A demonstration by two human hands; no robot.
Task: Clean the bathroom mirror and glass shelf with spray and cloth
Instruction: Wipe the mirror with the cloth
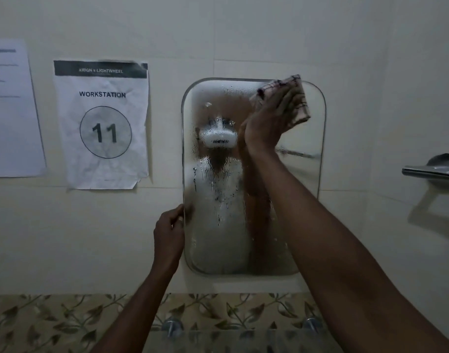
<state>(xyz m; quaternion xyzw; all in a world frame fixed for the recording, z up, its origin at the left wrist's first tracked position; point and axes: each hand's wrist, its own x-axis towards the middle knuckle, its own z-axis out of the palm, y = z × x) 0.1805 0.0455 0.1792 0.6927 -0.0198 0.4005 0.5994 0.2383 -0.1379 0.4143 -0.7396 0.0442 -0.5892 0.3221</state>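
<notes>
A rounded rectangular mirror [218, 225] hangs on the tiled wall, its glass wet with spray droplets and streaks. My right hand [269, 121] presses a checked cloth [298, 98] flat against the mirror's upper right corner, fingers stretched over the cloth. My left hand [168, 233] pinches the mirror's left edge near its lower half, fingers curled around the rim. The glass shelf [238, 340] lies below at the bottom of the view, held by two metal brackets. No spray bottle is in view.
A paper sign reading "WORKSTATION 11" [102, 123] and another sheet [12, 108] are stuck to the wall on the left. A metal soap holder [435, 171] juts out at the right. A leaf-patterned tile band [52, 319] runs below the mirror.
</notes>
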